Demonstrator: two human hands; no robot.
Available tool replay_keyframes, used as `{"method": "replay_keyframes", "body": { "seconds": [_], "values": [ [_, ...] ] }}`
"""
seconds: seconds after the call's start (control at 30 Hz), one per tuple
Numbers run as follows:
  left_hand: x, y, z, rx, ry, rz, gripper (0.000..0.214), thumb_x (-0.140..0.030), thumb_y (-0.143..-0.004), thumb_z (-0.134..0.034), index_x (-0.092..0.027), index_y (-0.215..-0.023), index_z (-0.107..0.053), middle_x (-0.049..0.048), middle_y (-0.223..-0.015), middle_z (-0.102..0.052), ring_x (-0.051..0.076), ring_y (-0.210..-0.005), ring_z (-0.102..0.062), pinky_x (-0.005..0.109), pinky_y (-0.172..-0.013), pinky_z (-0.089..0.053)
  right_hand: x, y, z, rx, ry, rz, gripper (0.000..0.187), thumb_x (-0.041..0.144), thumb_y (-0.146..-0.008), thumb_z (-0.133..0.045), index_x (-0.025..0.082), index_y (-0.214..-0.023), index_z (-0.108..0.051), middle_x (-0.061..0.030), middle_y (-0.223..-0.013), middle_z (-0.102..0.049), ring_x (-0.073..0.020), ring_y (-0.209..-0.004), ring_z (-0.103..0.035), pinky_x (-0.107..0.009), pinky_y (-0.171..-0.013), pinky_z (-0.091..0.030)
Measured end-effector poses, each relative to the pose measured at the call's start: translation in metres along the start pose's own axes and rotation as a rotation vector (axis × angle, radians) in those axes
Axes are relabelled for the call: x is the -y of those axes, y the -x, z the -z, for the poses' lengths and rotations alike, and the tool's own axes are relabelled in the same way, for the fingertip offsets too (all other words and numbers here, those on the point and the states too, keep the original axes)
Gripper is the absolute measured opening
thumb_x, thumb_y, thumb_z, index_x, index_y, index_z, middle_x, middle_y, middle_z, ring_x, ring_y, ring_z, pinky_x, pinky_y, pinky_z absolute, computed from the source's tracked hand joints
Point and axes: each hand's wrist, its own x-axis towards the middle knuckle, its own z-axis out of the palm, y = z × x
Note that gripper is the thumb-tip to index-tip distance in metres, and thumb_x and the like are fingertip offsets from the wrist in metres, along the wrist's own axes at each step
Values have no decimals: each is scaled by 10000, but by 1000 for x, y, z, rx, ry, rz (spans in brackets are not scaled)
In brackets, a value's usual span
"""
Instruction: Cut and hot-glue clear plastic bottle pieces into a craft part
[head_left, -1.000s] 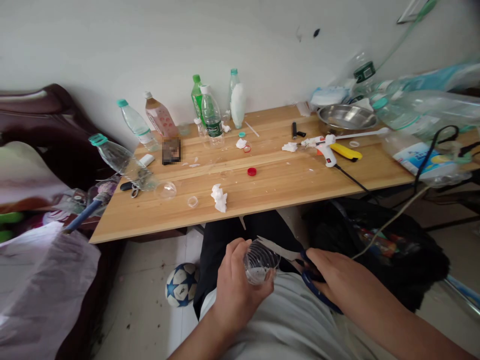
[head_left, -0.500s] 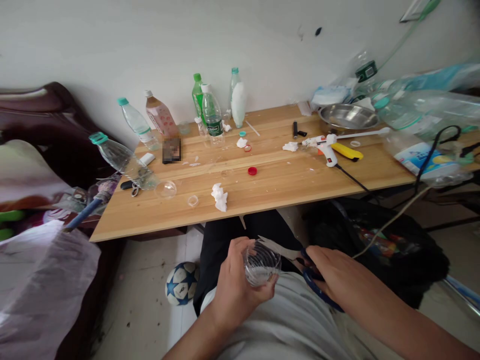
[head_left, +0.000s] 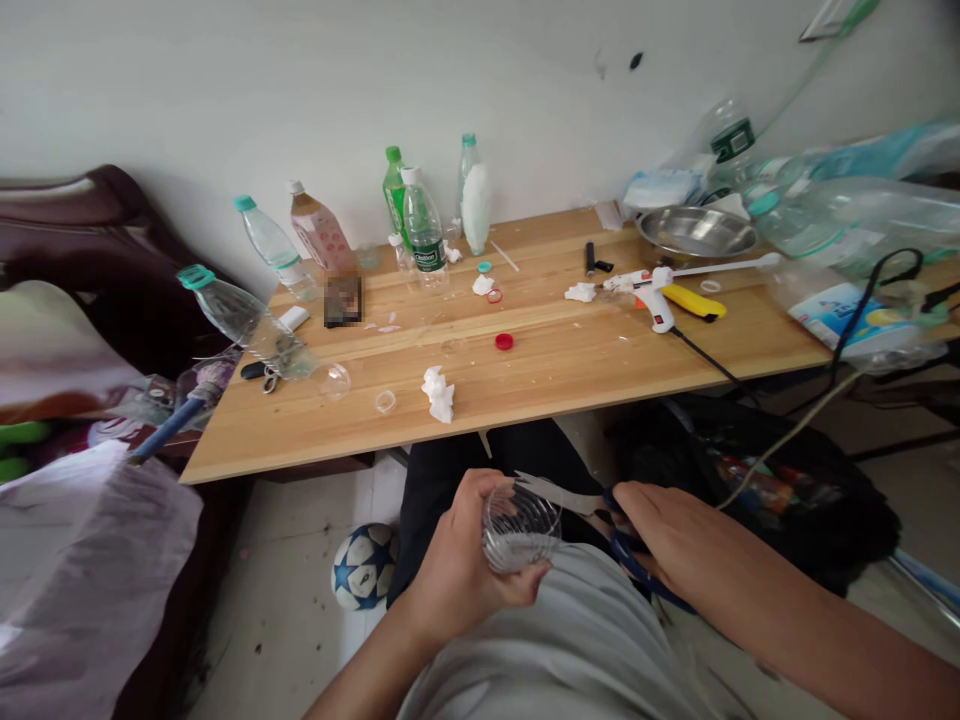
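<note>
My left hand [head_left: 480, 560] is wrapped round a clear, ribbed piece of cut plastic bottle [head_left: 523, 530], held over my lap with its round opening towards me. In my right hand [head_left: 660, 535] is a pair of scissors [head_left: 562, 495] with dark blue handles. The scissor blades point left and lie at the upper rim of the bottle piece; whether they grip the plastic I cannot tell. Just beyond, on the wooden table [head_left: 480, 425], lie a crumpled white tissue [head_left: 438, 394], a clear plastic ring [head_left: 385, 402] and a red bottle cap [head_left: 504, 342].
Several bottles, one a green bottle [head_left: 394, 190], stand along the wall. A white glue gun [head_left: 660, 300], a yellow cutter [head_left: 694, 302] and a steel bowl [head_left: 697, 235] are on the right. A black bag [head_left: 750, 500] is below right; a ball [head_left: 365, 566] lies on the floor.
My left hand and the bottle piece have shifted slightly left and tilted a little. The scissors stay at the rim, their blades looking closer together than before.
</note>
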Motion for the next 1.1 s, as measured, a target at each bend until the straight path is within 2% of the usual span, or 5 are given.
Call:
{"method": "replay_keyframes", "body": {
  "seconds": [0.23, 0.47, 0.73, 0.93, 1.1],
  "values": [
    [-2, -8, 9, 60, 160, 46, 589, -242, -666, -788, -226, -1163, -473, 41, -1080, -539, 196, -947, -591, 355, -854, -523, -3, -3, 7, -22, 30, -2, 250, 39, -694, -737, 198, -798, -575, -45, -780, -692, -270, -729, -712, -360, -621, -543],
    [-2, -8, 9, 104, 167, 11, 626, -208, -649, -791, -239, -1188, -474, 45, -1119, -535, 205, -986, -585, 359, -873, -508, 0, -3, 11, -46, 21, 43, 256, 23, -678, -686, 201, -822, -570, -66, -818, -689, -266, -733, -699, -347, -616, -531],
    [-9, -9, 11, 122, 218, 77, 574, -159, -634, -750, -223, -1134, -474, 38, -1035, -553, 190, -912, -584, 336, -810, -513, -4, -3, 12, -12, 29, 26, 264, 15, -687, -693, 203, -825, -568, -44, -796, -696, -267, -737, -707, -360, -637, -527],
    [-9, -10, 10, 154, 176, 40, 585, -195, -638, -773, -221, -1137, -470, 52, -1063, -564, 195, -917, -595, 339, -810, -516, 2, -5, 15, -75, 123, 93, 222, 57, -703, -674, 206, -815, -555, -61, -778, -671, -254, -677, -674, -347, -595, -499],
    [-5, -9, 9, 184, 157, 45, 582, -182, -617, -765, -217, -1126, -484, 46, -1033, -577, 197, -900, -587, 340, -796, -518, -5, -6, 13, -112, 114, 122, 291, 6, -649, -653, 215, -814, -536, -44, -758, -688, -263, -675, -697, -346, -594, -491]
  ]
}}
